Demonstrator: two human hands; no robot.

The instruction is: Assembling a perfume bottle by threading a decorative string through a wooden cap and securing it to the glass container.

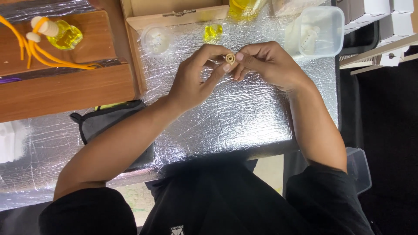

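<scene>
Wooden ring cap (230, 58) sits pinched between 2 hands, left hand (191, 80) and right hand (267, 63) fingertips closed on it, bore facing the camera, above the foil mat (235, 117).

Single head view; I have no second view to compare it with. I look from the camera on the person's head, steeply downward and slightly forward, over the dark shirt (217, 204) at the bottom edge. Both forearms run up from the lower corners to the left hand (191, 80) and right hand (270, 65), which meet near the upper centre, close to the lens. The foil-covered table (244, 117) fills the middle; its far side lies along the top edge, its right edge against dark floor.
</scene>
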